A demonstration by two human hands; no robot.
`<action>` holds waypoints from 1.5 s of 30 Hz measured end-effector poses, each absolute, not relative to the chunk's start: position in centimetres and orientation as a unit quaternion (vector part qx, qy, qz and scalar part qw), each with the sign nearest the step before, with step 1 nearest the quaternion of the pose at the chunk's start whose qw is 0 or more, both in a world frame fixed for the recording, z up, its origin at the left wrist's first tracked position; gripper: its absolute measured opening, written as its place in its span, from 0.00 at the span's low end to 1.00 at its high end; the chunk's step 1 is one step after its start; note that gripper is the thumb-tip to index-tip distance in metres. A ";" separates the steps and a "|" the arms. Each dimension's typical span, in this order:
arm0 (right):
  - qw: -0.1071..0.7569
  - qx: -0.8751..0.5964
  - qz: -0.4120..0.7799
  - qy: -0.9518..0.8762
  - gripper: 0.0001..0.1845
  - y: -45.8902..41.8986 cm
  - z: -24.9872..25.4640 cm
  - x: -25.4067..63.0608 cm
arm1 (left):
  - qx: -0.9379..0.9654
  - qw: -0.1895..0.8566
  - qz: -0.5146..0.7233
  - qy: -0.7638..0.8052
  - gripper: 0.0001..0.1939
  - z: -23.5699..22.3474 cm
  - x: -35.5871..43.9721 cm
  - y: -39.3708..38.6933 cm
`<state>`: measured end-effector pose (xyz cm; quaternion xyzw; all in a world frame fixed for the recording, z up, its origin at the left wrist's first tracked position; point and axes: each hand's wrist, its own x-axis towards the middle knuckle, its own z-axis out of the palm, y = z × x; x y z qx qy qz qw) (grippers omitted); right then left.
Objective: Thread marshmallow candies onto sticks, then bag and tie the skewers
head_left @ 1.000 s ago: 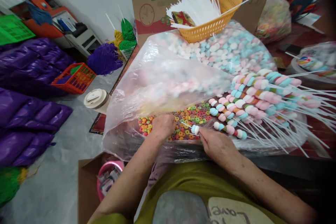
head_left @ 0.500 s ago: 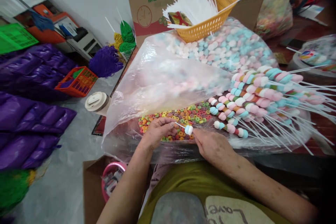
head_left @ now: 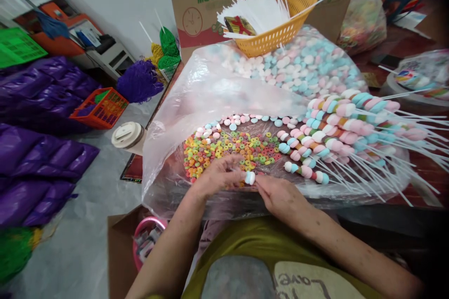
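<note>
Fingers (head_left: 261,180) of our right hand (head_left: 283,195), its back turned up, pinch one blue and white marshmallow skewer (head_left: 249,177) above the many coloured rings (head_left: 199,153). Our left hand (head_left: 214,178) bends just beside its other end, but blur does not let us tell if these fingers are closed. We count one yellow basket (head_left: 270,45) and one lidded cup (head_left: 129,135); the piled skewers (head_left: 343,126) overlap too much for counting.

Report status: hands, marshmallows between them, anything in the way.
Right hand pinched at the blue-white marshmallows. Left hand at their other side, grip unclear. Plastic flap beyond the colored rings, not covering either hand.
</note>
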<state>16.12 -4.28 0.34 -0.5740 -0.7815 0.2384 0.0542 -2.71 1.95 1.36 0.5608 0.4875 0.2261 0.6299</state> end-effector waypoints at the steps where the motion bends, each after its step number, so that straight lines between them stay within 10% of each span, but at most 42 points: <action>1: 0.093 -0.576 0.251 -0.772 0.15 -4.2 -0.2 16.4 | 0.592 0.564 0.247 0.520 0.20 1.4 -2.6 2.3; 6: 0.179 -0.584 0.285 -0.739 0.15 -4.2 -1.8 17.6 | 0.797 0.215 0.081 0.558 0.11 0.8 -1.5 4.1; 13: 0.107 -0.616 0.251 -0.739 0.14 -4.3 -1.8 17.5 | 0.826 0.114 -0.008 0.553 0.12 0.1 -1.0 3.8; 19: 0.081 -0.618 0.238 -0.745 0.14 -4.0 -1.9 17.3 | 0.790 0.214 0.067 0.571 0.07 0.1 -1.8 4.1; 27: 0.051 -0.619 0.221 -0.752 0.13 -3.8 -1.1 16.4 | 0.417 0.635 0.374 0.532 0.12 0.4 -0.8 2.1; 45: 0.044 -0.637 0.218 -0.738 0.12 -2.2 0.4 14.8 | 0.333 0.581 0.491 0.557 0.11 -0.5 0.2 2.1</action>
